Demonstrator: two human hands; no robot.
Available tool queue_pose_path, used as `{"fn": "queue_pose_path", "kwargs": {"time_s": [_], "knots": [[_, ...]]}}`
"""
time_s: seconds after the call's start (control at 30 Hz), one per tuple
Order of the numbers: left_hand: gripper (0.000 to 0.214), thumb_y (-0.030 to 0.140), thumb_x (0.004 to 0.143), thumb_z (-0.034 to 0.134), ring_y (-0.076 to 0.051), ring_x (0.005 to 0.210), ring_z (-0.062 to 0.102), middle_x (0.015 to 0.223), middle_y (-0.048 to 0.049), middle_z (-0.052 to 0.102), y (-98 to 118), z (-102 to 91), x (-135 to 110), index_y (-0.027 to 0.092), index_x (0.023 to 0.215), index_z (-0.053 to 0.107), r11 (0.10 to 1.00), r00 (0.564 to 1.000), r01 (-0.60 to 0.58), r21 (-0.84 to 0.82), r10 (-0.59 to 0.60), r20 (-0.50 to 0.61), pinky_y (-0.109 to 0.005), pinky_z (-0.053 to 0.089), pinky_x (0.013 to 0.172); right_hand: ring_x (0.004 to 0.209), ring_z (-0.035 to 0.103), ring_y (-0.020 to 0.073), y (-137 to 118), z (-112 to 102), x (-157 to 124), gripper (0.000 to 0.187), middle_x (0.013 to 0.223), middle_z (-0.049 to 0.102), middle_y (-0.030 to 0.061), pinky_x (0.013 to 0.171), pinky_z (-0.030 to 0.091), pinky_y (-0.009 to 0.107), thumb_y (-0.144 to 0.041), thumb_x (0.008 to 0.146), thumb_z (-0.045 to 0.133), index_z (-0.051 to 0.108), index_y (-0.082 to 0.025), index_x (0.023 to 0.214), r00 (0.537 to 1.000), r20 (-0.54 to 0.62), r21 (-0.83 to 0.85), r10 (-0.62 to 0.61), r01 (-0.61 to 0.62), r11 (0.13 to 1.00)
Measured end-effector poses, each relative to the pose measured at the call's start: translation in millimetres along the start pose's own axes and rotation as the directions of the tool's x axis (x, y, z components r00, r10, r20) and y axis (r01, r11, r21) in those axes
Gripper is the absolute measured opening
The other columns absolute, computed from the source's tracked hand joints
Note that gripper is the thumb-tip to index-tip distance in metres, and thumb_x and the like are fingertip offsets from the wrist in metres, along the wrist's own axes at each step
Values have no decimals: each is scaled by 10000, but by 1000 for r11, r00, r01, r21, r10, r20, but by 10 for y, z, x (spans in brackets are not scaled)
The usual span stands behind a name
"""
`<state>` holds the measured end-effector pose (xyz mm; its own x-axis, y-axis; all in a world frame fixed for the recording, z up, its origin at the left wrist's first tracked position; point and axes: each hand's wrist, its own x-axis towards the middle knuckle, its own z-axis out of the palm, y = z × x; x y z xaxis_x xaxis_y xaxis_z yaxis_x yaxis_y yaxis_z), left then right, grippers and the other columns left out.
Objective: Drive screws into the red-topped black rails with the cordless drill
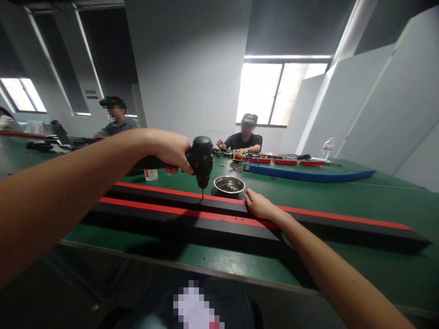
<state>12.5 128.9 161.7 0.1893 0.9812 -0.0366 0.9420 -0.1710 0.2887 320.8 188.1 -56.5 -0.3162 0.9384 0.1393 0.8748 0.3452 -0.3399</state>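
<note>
My left hand (171,148) is wrapped around the handle of a black cordless drill (203,157), held upright with its bit pointing down. The bit's tip meets the far one of two long black bars with red top strips, or ends just over it; I cannot tell which. My right hand (261,205) lies across that far bar (343,222), fingers curled over its edge. In front, the near bar (219,228) runs alongside, with small holes in its red strip. Just behind the bars stands a metal bowl (228,193) holding small dark pieces, probably screws.
A long blue bar (308,175) lies farther back on the green table (387,192). Wires and red parts (260,160) are spread before a seated co-worker (245,137). Another person (116,119) sits at left. A white-and-red container (151,174) and a clear bottle (328,148) stand on the table.
</note>
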Motion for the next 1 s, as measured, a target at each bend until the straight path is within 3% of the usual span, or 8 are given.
{"fn": "queue_pose_path", "kwargs": {"time_s": [0.13, 0.27, 0.5, 0.63, 0.7, 0.77, 0.9, 1.0], "knots": [[169, 216, 517, 899, -210, 457, 544, 499, -47, 575, -183, 93, -11, 194, 548, 734, 970, 999, 11, -242, -20, -34, -279, 358, 453, 794, 628, 229, 163, -49, -36, 323, 989, 705, 138, 715, 415, 309, -363, 1065, 290, 558, -194, 1003, 999, -6, -85, 43, -44, 995], [196, 243, 525, 911, -200, 468, 576, 559, -47, 644, -503, 360, 23, 201, 623, 747, 898, 999, -40, -438, 21, -47, -252, 371, 419, 772, 599, 210, 519, -172, -157, 266, 927, 681, 115, 737, 426, 303, -325, 1049, 333, 533, -204, 922, 997, -40, -96, 64, -68, 993], [351, 474, 711, 831, -194, 545, 627, 658, -107, 691, -909, 1184, -68, 141, 717, 721, 527, 998, 46, -848, -53, 21, -241, 483, 442, 862, 627, 246, 1333, -501, -450, 262, 941, 693, 127, 794, 474, 325, -346, 1000, 402, 580, -214, 859, 982, -89, 6, 168, -169, 986], [288, 377, 761, 821, -164, 592, 653, 757, -81, 690, -933, 1517, -71, 127, 833, 698, 202, 994, 92, -975, -78, 77, -222, 530, 484, 833, 636, 248, 1625, -613, -541, 238, 897, 706, 126, 757, 478, 325, -321, 970, 450, 610, -212, 832, 959, -126, 3, 253, -254, 967], [222, 308, 796, 797, -130, 574, 639, 739, -52, 665, -914, 1611, -63, 126, 841, 677, 39, 995, 96, -995, -45, 94, -195, 533, 496, 786, 632, 236, 1621, -659, -536, 230, 867, 704, 117, 723, 470, 318, -303, 963, 464, 595, -211, 799, 950, -140, -26, 280, -286, 958], [190, 277, 821, 773, -113, 552, 626, 723, -43, 648, -902, 1668, -60, 119, 829, 666, -42, 993, 117, -992, -13, 118, -180, 526, 481, 757, 630, 226, 1504, -693, -465, 227, 862, 706, 113, 694, 458, 310, -301, 962, 481, 590, -204, 788, 943, -158, -59, 292, -305, 951], [199, 281, 818, 782, -125, 578, 650, 757, -50, 663, -932, 1714, -66, 117, 834, 670, -72, 988, 151, -986, -25, 153, -212, 566, 496, 811, 657, 227, 1010, -646, -81, 214, 940, 733, 119, 697, 452, 297, -341, 954, 555, 649, -168, 870, 956, -196, -32, 217, -227, 973], [194, 272, 807, 792, -133, 587, 665, 765, -52, 677, -964, 1720, -71, 121, 844, 674, -101, 986, 155, -983, -44, 160, -223, 580, 508, 794, 664, 211, 556, -494, 323, 217, 932, 749, 91, 681, 454, 284, -356, 931, 610, 707, -162, 917, 989, -114, 23, 90, -88, 996]]}}
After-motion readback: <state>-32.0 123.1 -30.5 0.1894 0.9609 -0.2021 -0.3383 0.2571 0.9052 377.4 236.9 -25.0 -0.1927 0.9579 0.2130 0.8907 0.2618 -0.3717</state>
